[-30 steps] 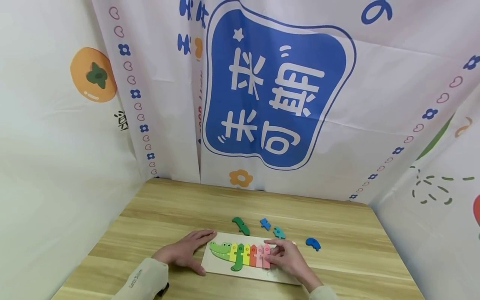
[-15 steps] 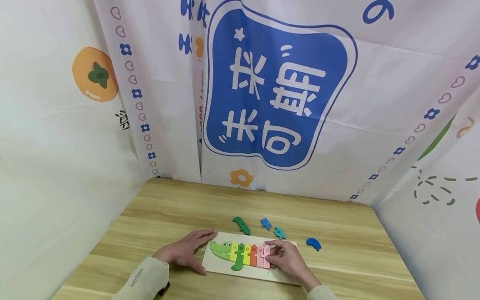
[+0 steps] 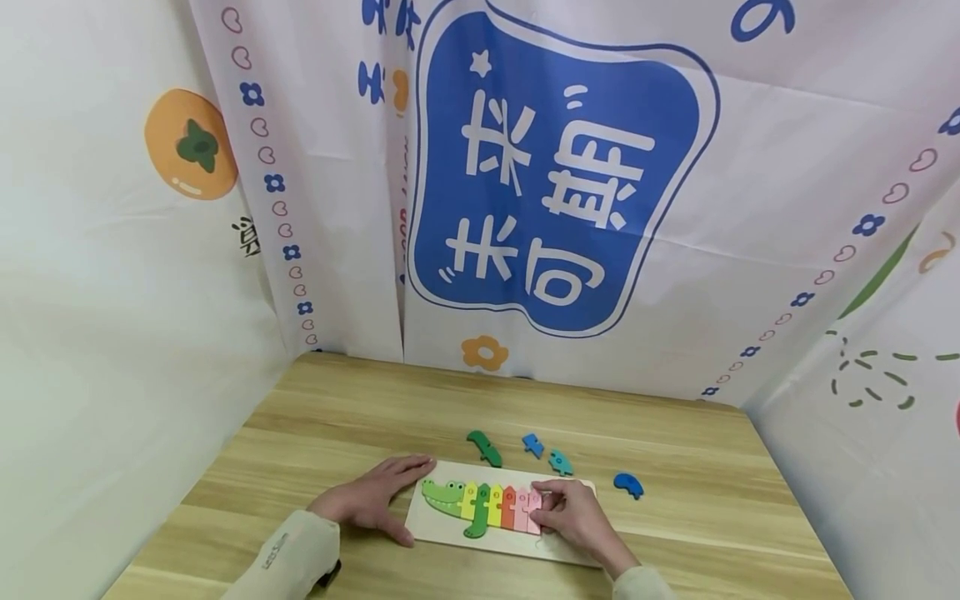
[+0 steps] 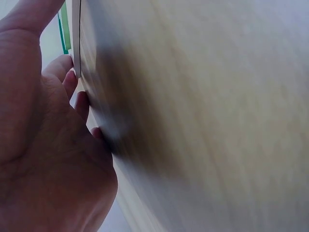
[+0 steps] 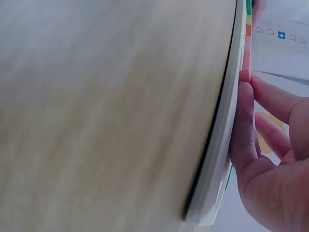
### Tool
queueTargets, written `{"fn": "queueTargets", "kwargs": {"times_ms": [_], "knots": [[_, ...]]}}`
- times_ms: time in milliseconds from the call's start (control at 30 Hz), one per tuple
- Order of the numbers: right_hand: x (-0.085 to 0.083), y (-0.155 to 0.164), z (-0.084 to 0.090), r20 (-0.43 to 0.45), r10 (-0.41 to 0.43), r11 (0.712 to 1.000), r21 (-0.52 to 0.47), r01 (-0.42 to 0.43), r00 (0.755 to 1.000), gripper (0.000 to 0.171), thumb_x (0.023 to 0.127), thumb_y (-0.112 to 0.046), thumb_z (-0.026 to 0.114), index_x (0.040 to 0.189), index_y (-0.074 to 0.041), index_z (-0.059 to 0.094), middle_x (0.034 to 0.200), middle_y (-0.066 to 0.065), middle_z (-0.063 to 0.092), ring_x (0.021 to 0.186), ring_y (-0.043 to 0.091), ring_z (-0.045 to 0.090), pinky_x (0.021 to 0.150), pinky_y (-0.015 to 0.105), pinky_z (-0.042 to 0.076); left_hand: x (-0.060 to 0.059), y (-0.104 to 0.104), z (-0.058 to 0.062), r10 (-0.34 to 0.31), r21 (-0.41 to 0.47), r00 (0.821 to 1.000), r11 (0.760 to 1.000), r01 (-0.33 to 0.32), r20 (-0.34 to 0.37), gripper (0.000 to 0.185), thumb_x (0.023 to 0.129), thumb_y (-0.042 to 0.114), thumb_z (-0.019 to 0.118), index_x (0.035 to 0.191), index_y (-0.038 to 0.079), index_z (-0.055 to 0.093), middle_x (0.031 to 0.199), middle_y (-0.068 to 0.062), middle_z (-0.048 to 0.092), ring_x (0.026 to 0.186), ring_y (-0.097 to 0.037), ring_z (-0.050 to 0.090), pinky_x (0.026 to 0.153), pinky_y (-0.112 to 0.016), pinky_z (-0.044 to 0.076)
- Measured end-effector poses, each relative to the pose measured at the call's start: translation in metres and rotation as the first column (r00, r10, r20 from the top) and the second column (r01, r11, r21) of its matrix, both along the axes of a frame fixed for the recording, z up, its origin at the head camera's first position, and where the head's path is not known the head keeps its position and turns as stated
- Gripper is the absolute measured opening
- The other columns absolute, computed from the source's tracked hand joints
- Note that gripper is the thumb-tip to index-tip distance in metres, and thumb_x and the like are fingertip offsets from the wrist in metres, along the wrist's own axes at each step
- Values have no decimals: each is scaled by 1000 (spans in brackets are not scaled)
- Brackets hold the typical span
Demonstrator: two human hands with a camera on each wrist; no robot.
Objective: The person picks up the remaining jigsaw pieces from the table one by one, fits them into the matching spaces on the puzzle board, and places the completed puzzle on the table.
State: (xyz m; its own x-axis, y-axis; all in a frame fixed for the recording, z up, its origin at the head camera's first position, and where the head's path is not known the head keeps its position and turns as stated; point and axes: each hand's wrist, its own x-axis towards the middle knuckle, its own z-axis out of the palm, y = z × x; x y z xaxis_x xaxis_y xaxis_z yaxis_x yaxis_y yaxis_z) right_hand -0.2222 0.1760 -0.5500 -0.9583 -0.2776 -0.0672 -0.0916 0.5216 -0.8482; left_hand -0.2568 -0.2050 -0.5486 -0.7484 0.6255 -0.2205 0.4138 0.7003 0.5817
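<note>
On the near table (image 3: 337, 417): crocodile puzzle board (image 3: 442, 532), both hands on it
Left hand (image 3: 371, 500) flat at board's left end; right hand (image 3: 573, 521) fingertips press the pink piece (image 3: 534, 506), hiding the tail slots; wrist views blurred

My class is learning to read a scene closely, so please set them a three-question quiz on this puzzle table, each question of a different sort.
1. True or false: the left hand lies flat at the head end of the puzzle board.
2. How many loose pieces lie on the table beyond the board?
A two
B four
C six
3. Fill in: the right hand presses its fingers on the ____ piece at the end of the filled row.

Key
1. true
2. B: dark green piece, blue piece, teal piece, blue tail piece
3. pink
</note>
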Motion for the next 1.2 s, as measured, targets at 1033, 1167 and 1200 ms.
{"fn": "queueTargets", "kwargs": {"times_ms": [1033,1167,1200], "knots": [[19,51,26,-113,44,910,414,7,993,97,69,-28,98,153,-14,52,149,18,55,136,45,50,106,68,44,2,2,4,13,-10,1000,1000,-13,17,116,75,55,89,166,22,25,172,-3,22,156,-37,21,119,-67,28],[23,65,19,-20,132,916,385,-114,991,110,68,-35,98,160,-10,41,163,21,38,147,52,34,111,73,34,2,1,2,7,-12,1000,1000,-7,12,116,75,55,88,166,22,25,172,-4,22,155,-38,21,118,-68,28],[24,67,17,-11,148,917,377,-133,989,111,69,-36,97,159,-9,40,164,21,37,148,52,33,112,73,33,2,1,2,7,-14,1000,1000,-7,10,116,75,56,88,166,22,25,172,-4,22,155,-38,21,118,-68,28]]}}
